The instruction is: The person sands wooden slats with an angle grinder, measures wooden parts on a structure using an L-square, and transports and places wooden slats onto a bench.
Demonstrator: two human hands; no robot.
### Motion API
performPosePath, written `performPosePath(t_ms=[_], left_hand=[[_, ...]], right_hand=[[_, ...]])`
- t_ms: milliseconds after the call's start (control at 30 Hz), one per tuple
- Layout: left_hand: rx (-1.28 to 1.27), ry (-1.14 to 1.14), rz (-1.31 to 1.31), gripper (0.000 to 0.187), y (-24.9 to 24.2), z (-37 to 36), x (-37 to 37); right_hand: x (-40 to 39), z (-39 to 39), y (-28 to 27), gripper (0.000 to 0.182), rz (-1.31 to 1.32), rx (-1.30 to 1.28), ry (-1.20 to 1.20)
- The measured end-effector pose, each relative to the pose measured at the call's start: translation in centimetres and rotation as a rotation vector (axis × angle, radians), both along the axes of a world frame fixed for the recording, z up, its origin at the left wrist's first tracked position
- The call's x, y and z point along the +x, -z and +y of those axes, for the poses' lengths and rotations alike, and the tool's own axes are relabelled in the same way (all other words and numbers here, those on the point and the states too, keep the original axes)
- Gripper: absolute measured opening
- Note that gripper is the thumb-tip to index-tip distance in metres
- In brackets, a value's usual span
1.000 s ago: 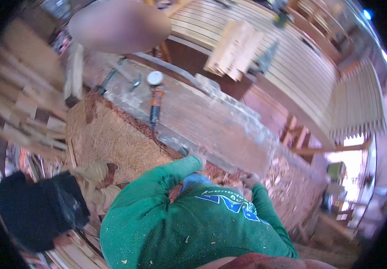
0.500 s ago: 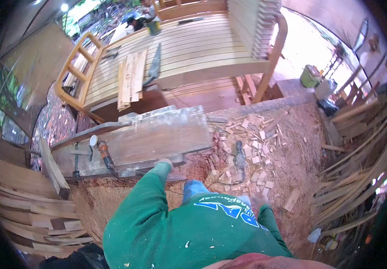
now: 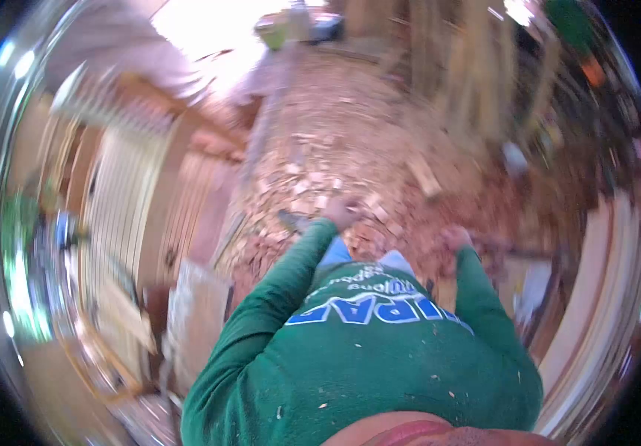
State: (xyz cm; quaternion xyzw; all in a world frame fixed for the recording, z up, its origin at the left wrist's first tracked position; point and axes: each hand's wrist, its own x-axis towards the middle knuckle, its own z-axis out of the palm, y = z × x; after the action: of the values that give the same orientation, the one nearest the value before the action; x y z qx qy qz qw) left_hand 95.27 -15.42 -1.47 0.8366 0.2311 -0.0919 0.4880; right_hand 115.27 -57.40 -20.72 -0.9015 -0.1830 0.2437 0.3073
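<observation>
Wood offcuts (image 3: 323, 181) lie scattered over the sawdust-covered floor in front of my knees. Over their near side is my left hand (image 3: 343, 213), blurred, so its fingers and anything in them cannot be made out. My right hand (image 3: 455, 238) is farther right, above reddish sawdust and also smeared by motion. The two hands are apart. A dark tool (image 3: 291, 219) lies just left of my left hand, among the offcuts. Beyond my right hand is a longer wood block (image 3: 424, 177).
On the left are the slatted wooden furniture (image 3: 124, 197) and a plank bench (image 3: 200, 316). Long boards (image 3: 584, 297) stand along the right side. Upright wood pieces (image 3: 461, 59) and a green container (image 3: 272, 31) are at the back.
My view has swung to the right, so the bench and furniture now appear at the left. My left hand has left the bench edge and is over the offcuts.
</observation>
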Motion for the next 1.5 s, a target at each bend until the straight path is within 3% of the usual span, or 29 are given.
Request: performPosePath(t_ms=[67, 100, 167, 200, 233, 267, 333, 367, 400, 467, 500, 633, 667, 700, 733, 767, 867, 900, 1000, 1067, 1100, 1133, 1200, 1233, 1267, 1333, 1400, 1467, 1500], left_hand=[[-0.067, 0.003, -0.004, 0.059, 6.0, 2.1, 1.9], [-0.007, 0.050, -0.019, 0.058, 7.7, 3.1, 2.3], [0.299, 0.347, 0.240, 0.049, 9.2, 4.5, 2.1], [0.199, 0.309, 0.400, 0.040, 13.3, 5.7, 0.7], [0.631, 0.929, 0.220, 0.034, 14.4, 6.4, -0.4], [0.631, 1.055, 0.262, 0.036, 15.5, 7.3, -1.1], [0.408, 0.927, 0.580, 0.040, 17.2, 9.3, 0.0], [0.365, 0.875, 0.667, 0.042, 17.5, 10.3, 2.0], [0.344, 0.851, 0.726, 0.044, 18.4, 11.4, 4.6], [0.355, 0.886, 0.779, 0.049, 20.8, 13.7, 11.3], [0.380, 0.931, 0.777, 0.051, 22.2, 14.9, 15.5], [0.611, 1.323, 0.676, 0.059, 30.4, 17.8, 40.3], [0.656, 1.304, 0.655, 0.055, 25.9, 15.6, 48.3], [0.871, 1.461, 0.310, 0.051, 29.2, 16.0, 55.2], [0.912, 1.447, 0.150, 0.047, 24.9, 12.7, 61.4], [0.970, 1.461, 0.051, 0.050, 25.4, 9.9, 68.5], [0.109, 0.752, 0.010, 0.039, 22.5, -1.2, 82.0], [-0.218, 0.539, 0.032, 0.038, 21.2, -5.1, 84.9], [-0.124, 0.832, 0.025, 0.037, 16.8, -17.3, 88.1], [0.195, 1.167, -0.163, 0.041, 10.4, -26.1, 85.7], [0.106, 1.300, -0.130, 0.041, 10.8, -29.5, 86.1], [0.016, 1.426, -0.092, 0.042, 11.3, -32.4, 87.3], [0.054, 1.437, 0.021, 0.044, 8.6, -37.7, 89.2], [0.075, 1.433, 0.098, 0.046, 7.7, -39.7, 89.8], [-0.158, 1.370, 0.210, 0.052, 10.8, -41.1, 92.1], [0.406, 1.627, -0.242, 0.049, 20.7, -42.0, 98.6], [0.798, 1.734, -0.134, 0.047, 21.7, -42.1, 100.0], [1.088, 1.860, 0.053, 0.049, 26.3, -43.5, 103.2], [1.036, 1.853, 0.142, 0.050, 24.4, -44.9, 102.8]], right_hand=[[-3.6, 4.7, -12.4, 0.014, 0.682, 0.180, 0.408], [-4.4, 2.7, -3.6, 0.020, 0.744, 0.219, 0.413], [-6.9, 5.0, -11.1, 0.024, 0.560, -0.143, 0.226], [-8.0, 3.8, -9.3, 0.025, 0.444, -0.176, 0.181], [-9.7, 3.3, -7.3, 0.027, 0.326, -0.213, 0.127], [-10.3, 2.4, -6.6, 0.026, 0.391, -0.200, 0.175], [-9.6, -0.6, -4.6, 0.025, 0.509, -0.174, 0.255], [-9.7, -4.2, -0.2, 0.023, 0.436, -0.098, 0.069], [-8.9, -5.1, -0.4, 0.022, 0.379, -0.204, -0.007], [-6.4, -5.4, -4.4, 0.018, 0.296, -0.598, -0.056], [-4.6, -5.7, -6.1, 0.019, 0.320, -0.630, 0.038], [2.2, -5.1, -10.2, 0.023, 0.499, -0.315, 0.838], [4.2, -4.6, -11.2, 0.025, 0.500, -0.256, 0.973], [6.1, -4.1, -12.1, 0.026, 0.436, -0.218, 1.003], [7.7, -4.0, -11.8, 0.028, 0.320, -0.180, 0.989], [9.2, -3.9, -11.4, 0.031, 0.205, -0.146, 0.968], [13.3, -3.9, -11.7, 0.033, 0.272, 0.045, 1.109], [14.4, -4.6, -11.5, 0.032, 0.249, -0.068, 1.046], [15.5, -8.1, -7.5, 0.028, 0.222, -0.384, 0.839], [11.6, -12.1, 4.1, 0.025, 0.231, -0.470, 0.687], [9.5, -14.5, 10.5, 0.025, 0.227, -0.490, 0.608], [10.9, -15.0, 9.5, 0.024, 0.511, -0.392, 0.786], [12.9, -17.0, 10.1, 0.029, 0.637, -0.319, 1.000], [13.0, -17.9, 12.5, 0.040, 0.489, -0.353, 1.036], [13.8, -20.4, 13.7, 0.053, 0.340, -0.391, 1.065], [17.6, -26.6, 12.9, 0.032, 0.336, -0.227, 1.098], [22.5, -30.0, 10.0, 0.024, 0.344, -0.151, 1.049], [31.5, -33.0, -0.7, 0.011, 0.292, -0.094, 1.061], [34.8, -34.4, -3.8, 0.013, 0.265, 0.012, 1.143]])
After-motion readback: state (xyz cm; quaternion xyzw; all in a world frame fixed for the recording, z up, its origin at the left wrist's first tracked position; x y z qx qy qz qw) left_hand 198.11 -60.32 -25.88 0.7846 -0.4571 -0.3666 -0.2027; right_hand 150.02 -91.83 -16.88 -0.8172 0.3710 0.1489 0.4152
